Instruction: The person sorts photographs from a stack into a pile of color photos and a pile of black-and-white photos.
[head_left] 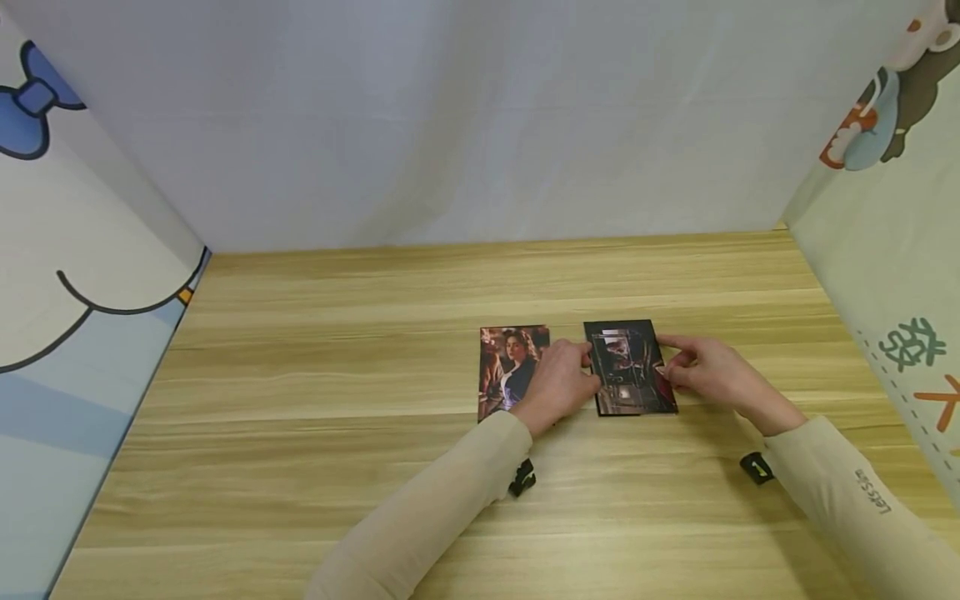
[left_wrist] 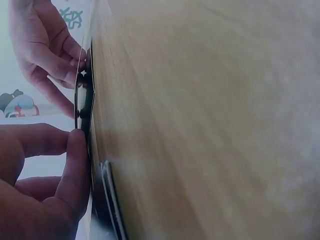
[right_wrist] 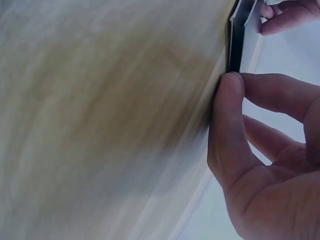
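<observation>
On the table (head_left: 300, 433), the portrait card (head_left: 506, 367) lies left of the dark card (head_left: 628, 367).

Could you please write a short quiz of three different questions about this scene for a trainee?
1. True or false: both hands touch the dark rectangular photo card on the light wooden table.
2. Which hand partly covers the colourful portrait photo card? A) left hand B) right hand C) neither
3. Fill in: seen from the head camera, the portrait card lies to the ____ of the dark card.

Key
1. True: each hand has fingers at one side edge of it.
2. A
3. left
</observation>
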